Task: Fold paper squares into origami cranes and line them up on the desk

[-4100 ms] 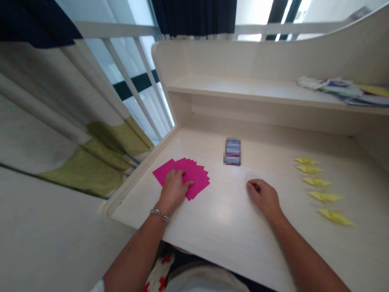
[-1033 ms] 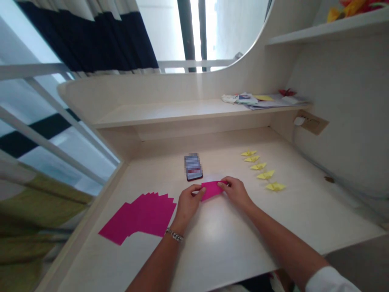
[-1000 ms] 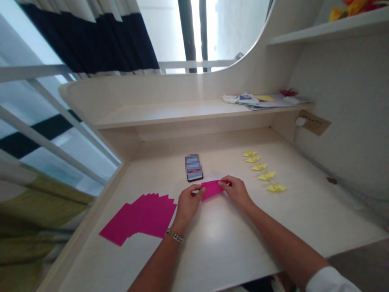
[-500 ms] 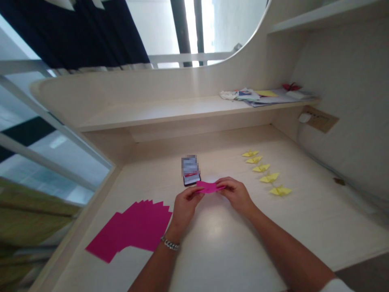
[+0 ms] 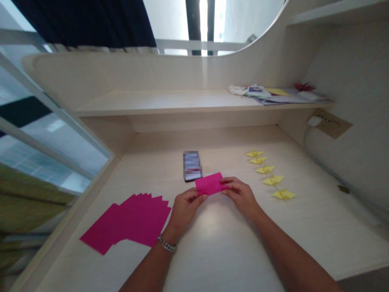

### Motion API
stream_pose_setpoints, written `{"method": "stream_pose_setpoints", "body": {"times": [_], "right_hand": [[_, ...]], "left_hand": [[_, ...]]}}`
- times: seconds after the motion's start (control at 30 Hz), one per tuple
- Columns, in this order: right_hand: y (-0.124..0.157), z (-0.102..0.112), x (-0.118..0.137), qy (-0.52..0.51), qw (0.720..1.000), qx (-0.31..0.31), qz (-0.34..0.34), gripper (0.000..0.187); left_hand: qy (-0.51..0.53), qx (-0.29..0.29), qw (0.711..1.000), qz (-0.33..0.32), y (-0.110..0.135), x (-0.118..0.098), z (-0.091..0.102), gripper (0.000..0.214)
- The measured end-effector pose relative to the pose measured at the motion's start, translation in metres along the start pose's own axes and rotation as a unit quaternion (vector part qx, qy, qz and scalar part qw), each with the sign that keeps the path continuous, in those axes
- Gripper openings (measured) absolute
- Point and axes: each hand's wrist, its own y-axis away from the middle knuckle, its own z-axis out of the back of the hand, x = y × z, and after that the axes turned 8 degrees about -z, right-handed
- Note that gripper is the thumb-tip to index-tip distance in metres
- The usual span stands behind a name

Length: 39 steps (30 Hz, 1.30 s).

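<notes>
A bright pink piece of origami paper (image 5: 209, 184), folded into a rectangle, is held up between my two hands. My left hand (image 5: 189, 205) pinches its lower left corner, thumb in front. At its right end, my right hand (image 5: 240, 194) grips the edge between thumb and fingers. Just behind the paper lies a phone (image 5: 192, 166) with a blurred screen. Fanned-out pink paper sheets (image 5: 130, 221) rest on the desk to the left of my left hand. Right of my right hand, several folded yellow paper cranes (image 5: 273, 179) stand in a slanting row.
The pale desk (image 5: 212, 251) carries everything. A shelf (image 5: 170, 106) runs along the back, with papers (image 5: 273, 95) and a red folded paper piece (image 5: 304, 87) at its right. A plugged-in cable (image 5: 316, 158) hangs down the right wall. Above is a mirror (image 5: 237, 24).
The pink paper has tipped up, so its broad rectangular face now shows where it looked narrow before. Both hands keep hold of it. The camera view has shifted slightly.
</notes>
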Motion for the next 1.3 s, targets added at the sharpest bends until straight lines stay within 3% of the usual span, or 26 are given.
{"method": "stream_pose_setpoints", "body": {"times": [0.17, 0.3, 0.47, 0.63, 0.8, 0.97, 1.17, 1.3], "right_hand": [[-0.001, -0.013, -0.005, -0.113, 0.987, -0.024, -0.109, 0.022], [0.0, -0.017, -0.006, -0.117, 0.979, -0.032, -0.161, 0.026], [0.002, -0.019, -0.006, -0.107, 0.981, -0.037, -0.155, 0.026], [0.002, -0.023, -0.006, -0.157, 0.974, -0.05, -0.158, 0.025], [0.004, -0.027, -0.004, -0.186, 0.969, -0.053, -0.154, 0.028], [0.007, -0.028, -0.003, -0.153, 0.974, -0.03, -0.165, 0.046], [0.008, -0.028, -0.002, -0.103, 0.981, -0.056, -0.156, 0.024], [0.009, -0.028, 0.003, -0.067, 0.986, -0.051, -0.143, 0.022]], "left_hand": [[0.016, -0.002, 0.999, 0.028, 0.006, -0.003, -0.007, 0.022], [0.032, -0.031, 0.998, 0.048, 0.007, -0.003, -0.01, 0.023], [0.075, -0.075, 0.994, 0.041, 0.006, 0.003, -0.017, 0.02], [0.11, -0.037, 0.992, 0.046, 0.011, 0.004, -0.019, 0.019], [0.115, -0.013, 0.991, 0.06, 0.013, -0.002, -0.018, 0.045], [0.076, 0.024, 0.996, 0.047, 0.012, -0.008, -0.017, 0.029], [0.059, 0.039, 0.997, 0.038, 0.015, -0.009, -0.02, 0.03], [0.046, 0.022, 0.998, 0.046, 0.016, -0.008, -0.023, 0.033]]}}
